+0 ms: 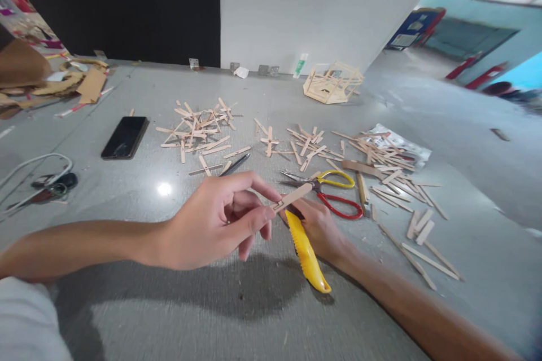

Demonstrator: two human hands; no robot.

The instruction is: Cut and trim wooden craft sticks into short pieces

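My left hand (pixel 220 220) pinches a wooden popsicle stick (pixel 296 194) between thumb and index finger. Small dark marks show on the stick near the fingertips. Just right of it, my right hand (pixel 317 225) is closed around a yellow utility knife (pixel 305 254), whose handle points down toward me. The knife's tip end is hidden behind the fingers and the stick. Beyond the right hand lie scissors (pixel 339 203) with one yellow and one red handle loop. A black pen (pixel 235 164) rests beyond the left hand.
Loose popsicle sticks (pixel 199 130) lie in piles across the grey table, with more sticks (pixel 393 169) at right by a plastic bag (pixel 417 146). A stick-built frame (pixel 332 84) stands at the back. At left are a phone (pixel 125 137), a cable (pixel 63 161) and cardboard scraps (pixel 91 86).
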